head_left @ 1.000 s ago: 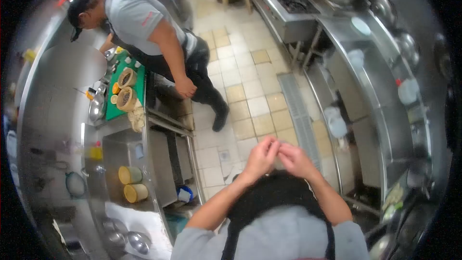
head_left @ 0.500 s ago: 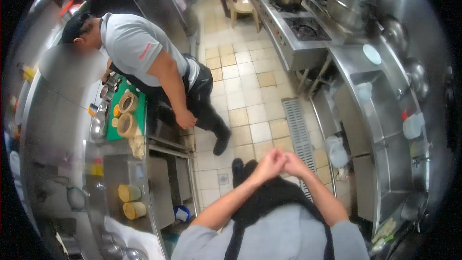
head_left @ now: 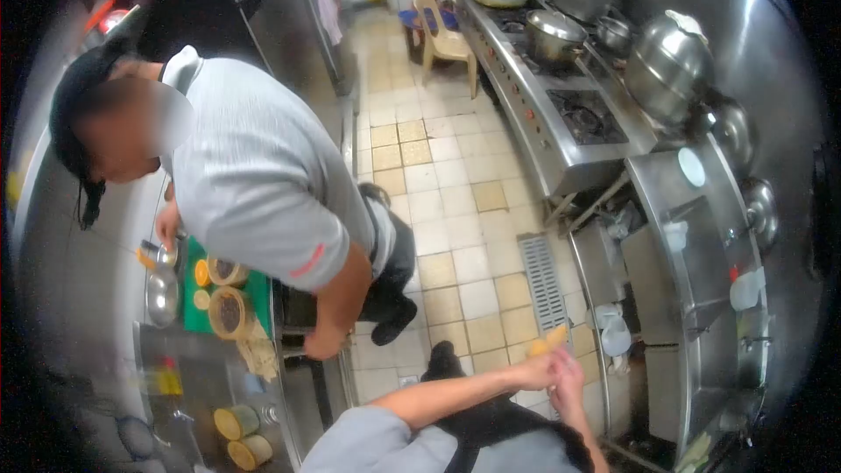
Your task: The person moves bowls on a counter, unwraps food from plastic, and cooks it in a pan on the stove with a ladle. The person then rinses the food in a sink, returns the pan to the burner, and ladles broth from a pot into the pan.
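Observation:
In front of my apron, my left hand (head_left: 534, 371) and my right hand (head_left: 568, 378) meet, fingers bent and pressed together. A small yellowish shape (head_left: 547, 342) shows just beyond the fingertips; I cannot tell what it is or whether they hold it. The metal floor drain grate (head_left: 545, 285) lies beyond the hands, set in the tiled floor (head_left: 442, 305).
To my left a co-worker (head_left: 263, 158) leans over a counter with a green board (head_left: 194, 308), round containers (head_left: 231, 314) and metal bowls (head_left: 163, 296). Yellow-lidded tubs (head_left: 236, 423) stand nearer. On the right are a steel sink (head_left: 692, 254) and a stove (head_left: 574, 153) bearing pots.
My joined hands have moved right and lower in the view, and the yellowish shape now shows beyond them. The co-worker appears larger and bends further over the counter. My view has shifted.

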`<state>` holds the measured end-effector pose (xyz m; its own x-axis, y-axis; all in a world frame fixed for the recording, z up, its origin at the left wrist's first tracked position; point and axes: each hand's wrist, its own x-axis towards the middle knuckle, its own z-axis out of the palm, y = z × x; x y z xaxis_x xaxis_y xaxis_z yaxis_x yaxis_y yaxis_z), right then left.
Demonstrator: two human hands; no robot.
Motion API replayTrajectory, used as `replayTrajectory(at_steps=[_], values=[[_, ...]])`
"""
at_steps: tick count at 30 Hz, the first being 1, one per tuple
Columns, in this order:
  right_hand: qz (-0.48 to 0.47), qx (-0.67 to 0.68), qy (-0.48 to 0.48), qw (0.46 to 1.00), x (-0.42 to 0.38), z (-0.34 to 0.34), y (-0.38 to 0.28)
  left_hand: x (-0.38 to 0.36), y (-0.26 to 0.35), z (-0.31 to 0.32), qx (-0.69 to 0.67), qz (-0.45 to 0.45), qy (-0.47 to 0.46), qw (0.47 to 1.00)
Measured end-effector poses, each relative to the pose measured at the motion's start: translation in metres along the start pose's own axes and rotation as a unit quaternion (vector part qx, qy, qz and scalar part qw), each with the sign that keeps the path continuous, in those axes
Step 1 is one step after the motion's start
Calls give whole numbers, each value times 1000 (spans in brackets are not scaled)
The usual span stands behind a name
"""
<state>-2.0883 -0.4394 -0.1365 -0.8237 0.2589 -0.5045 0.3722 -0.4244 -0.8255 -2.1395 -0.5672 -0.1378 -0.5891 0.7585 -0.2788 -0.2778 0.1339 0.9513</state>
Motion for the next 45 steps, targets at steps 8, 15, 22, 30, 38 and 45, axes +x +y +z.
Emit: replayTrajectory(at_steps=[8,15,22,30,38,45], values=[[78,-2,-45,996,3,-2,-37,10,75,-36,-60,-65,-172,981],[-50,79,-106,990,-14,68,-100,16,83,-110,31,144,263,953],[-112,-105,-307,939,86,69,-135,22,64,-119,-479,51,76,873],[45,49,-397,915,140,105,-173,46,117,-144,-403,170,412,799],[0,15,-291,957,213,160,-187,75,170,-229,-316,213,423,822],[1,-44,-291,956,252,240,-221,63,237,-302,-141,231,343,900]])
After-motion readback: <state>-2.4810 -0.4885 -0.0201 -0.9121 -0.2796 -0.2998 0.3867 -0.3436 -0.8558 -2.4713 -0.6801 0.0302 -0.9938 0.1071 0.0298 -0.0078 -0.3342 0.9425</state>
